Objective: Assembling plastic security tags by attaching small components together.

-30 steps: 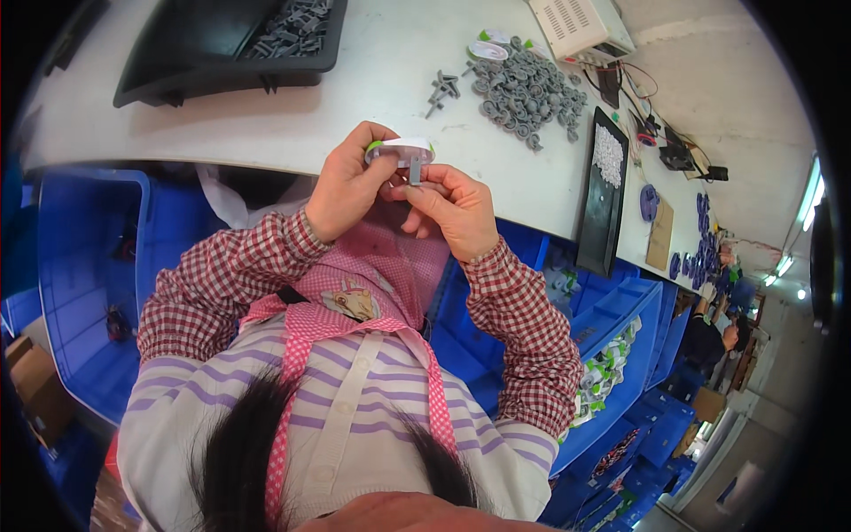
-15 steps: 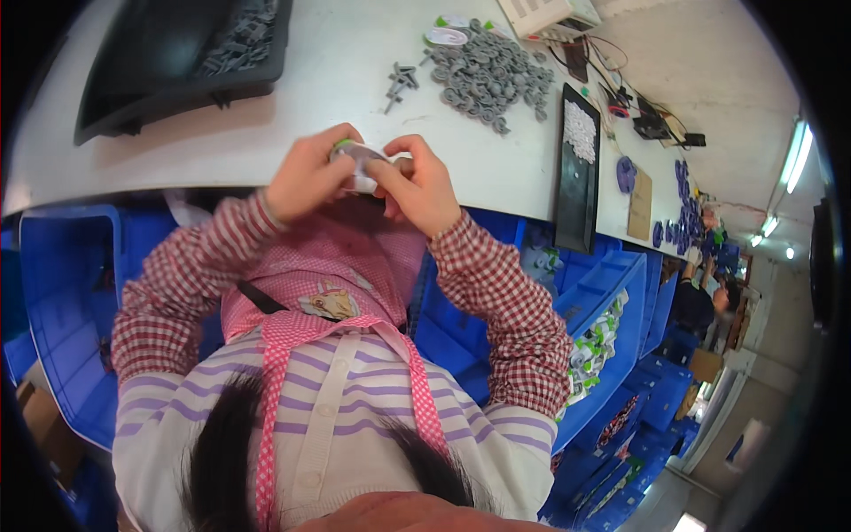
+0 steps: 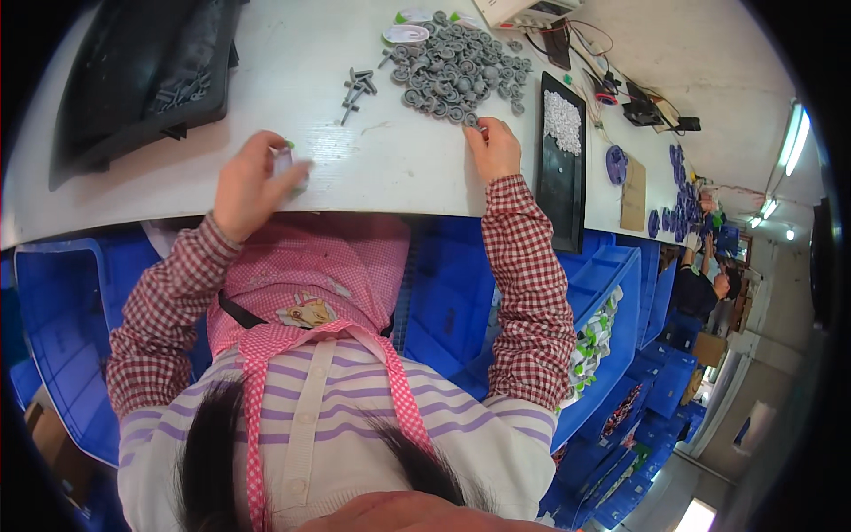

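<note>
Over the table's near edge, my left hand [image 3: 251,184] is curled round a small white and green plastic piece [image 3: 284,161]. Much of that piece is hidden by the fingers, and the hand is slightly blurred. My right hand [image 3: 495,151] has reached to the near edge of a heap of small grey round wheel-like parts [image 3: 452,71], its thumb and fingers closed on one grey round part [image 3: 472,119]. Left of the heap lie several grey T-shaped pins [image 3: 358,89]. Two or more white and green pieces [image 3: 406,34] lie at the heap's far side.
A black bin [image 3: 142,97] with grey pins stands at the far left. Right of my right hand lies a black tray [image 3: 560,191] of small white pieces. Blue crates [image 3: 66,301] stand below the table edge. Purple parts [image 3: 616,165] and cables lie farther right, where another person [image 3: 696,293] works.
My hands have parted: the left moved left with the white and green piece, the right moved right and forward to the grey heap. The view has shifted a little too.
</note>
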The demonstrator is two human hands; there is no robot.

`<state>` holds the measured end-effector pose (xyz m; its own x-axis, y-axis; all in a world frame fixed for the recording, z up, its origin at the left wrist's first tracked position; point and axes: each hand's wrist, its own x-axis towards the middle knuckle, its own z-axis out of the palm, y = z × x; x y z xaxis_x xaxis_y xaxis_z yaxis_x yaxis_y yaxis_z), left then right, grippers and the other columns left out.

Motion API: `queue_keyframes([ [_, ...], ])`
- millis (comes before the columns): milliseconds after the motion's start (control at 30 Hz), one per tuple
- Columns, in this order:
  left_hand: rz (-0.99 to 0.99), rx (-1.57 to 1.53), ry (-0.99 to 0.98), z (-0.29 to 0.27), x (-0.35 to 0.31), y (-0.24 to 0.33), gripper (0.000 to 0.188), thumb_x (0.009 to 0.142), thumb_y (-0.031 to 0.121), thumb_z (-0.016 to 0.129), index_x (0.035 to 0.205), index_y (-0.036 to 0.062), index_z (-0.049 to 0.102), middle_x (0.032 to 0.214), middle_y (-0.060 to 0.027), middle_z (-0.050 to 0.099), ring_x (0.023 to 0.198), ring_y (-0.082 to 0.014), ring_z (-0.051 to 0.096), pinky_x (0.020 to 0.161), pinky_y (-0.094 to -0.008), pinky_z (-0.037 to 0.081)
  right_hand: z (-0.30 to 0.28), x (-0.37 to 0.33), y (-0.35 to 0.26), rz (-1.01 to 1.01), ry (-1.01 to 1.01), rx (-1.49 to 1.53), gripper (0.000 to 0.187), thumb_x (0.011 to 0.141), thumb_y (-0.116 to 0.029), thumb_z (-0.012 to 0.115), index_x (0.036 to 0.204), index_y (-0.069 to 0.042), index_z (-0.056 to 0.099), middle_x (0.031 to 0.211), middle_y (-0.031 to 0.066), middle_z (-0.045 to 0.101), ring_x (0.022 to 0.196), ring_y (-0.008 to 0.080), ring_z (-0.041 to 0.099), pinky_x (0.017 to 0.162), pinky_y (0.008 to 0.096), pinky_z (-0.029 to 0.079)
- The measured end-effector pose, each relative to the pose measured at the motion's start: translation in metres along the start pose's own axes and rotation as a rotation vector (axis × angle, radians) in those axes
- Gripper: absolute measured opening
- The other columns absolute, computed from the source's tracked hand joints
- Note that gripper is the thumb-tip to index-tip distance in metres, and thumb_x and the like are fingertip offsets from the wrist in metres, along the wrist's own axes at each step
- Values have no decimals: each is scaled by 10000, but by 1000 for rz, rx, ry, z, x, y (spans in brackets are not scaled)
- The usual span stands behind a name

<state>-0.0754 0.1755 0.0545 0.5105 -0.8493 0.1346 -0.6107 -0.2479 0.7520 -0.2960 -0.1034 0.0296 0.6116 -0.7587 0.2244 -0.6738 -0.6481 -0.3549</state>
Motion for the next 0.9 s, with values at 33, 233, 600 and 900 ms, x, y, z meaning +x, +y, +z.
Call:
queue_keyframes([
  [33, 108, 111, 91, 2, -3, 2, 294, 765, 178, 641, 976, 29, 500, 731, -81, 577, 565, -176, 542, 514, -270, 449, 1, 0, 1, -30, 10, -1, 245, 768, -179, 669, 947, -21, 613, 793, 67, 577, 625, 180, 535, 564, 278, 440],
  [233, -91, 92, -3, 1, -15, 1, 304, 760, 192, 667, 969, 40, 507, 799, -78, 570, 662, -188, 548, 596, -276, 450, -21, -21, -33, -180, 81, 156, 166, 759, -125, 650, 881, -21, 610, 791, 77, 586, 588, 182, 545, 541, 281, 449],
  [600, 140, 35, 213, 1, -47, -4, 172, 800, 77, 627, 922, 9, 526, 682, -45, 485, 536, -136, 438, 498, -258, 385, 7, -65, -147, -446, -194, 299, 141, 749, -65, 649, 876, -26, 601, 740, 43, 559, 527, 151, 493, 495, 243, 412],
  [900, -264, -665, -94, -9, -26, -12, 123, 832, 97, 619, 881, 4, 556, 641, -20, 506, 501, -66, 436, 458, -178, 373, 26, -71, -177, -577, -233, 167, 128, 738, -106, 636, 830, -49, 567, 775, 65, 545, 541, 221, 542, 499, 296, 452],
])
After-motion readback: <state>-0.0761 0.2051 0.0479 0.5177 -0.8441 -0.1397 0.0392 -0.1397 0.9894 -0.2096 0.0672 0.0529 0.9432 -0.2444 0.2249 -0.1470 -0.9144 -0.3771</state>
